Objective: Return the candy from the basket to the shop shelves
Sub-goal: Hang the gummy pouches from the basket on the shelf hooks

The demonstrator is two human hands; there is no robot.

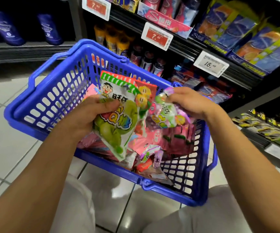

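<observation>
Over the blue basket [40, 105] | left hand [88, 113] grip holds green candy bag [115, 121] | right hand [189, 103] grip pinches smaller candy bag [166, 116] (blurred) | more candy packets [172, 140] inside basket

pale floor tiles [9, 145] run under me, my light trousers [78, 207] at the bottom edge. three price tags hang nearby: two red ones [157, 36] reading 7, a white one [211, 64] reading 16. dark blue tubes [4, 27] stand at far left; orange-capped bottles [114, 41] sit behind.
</observation>
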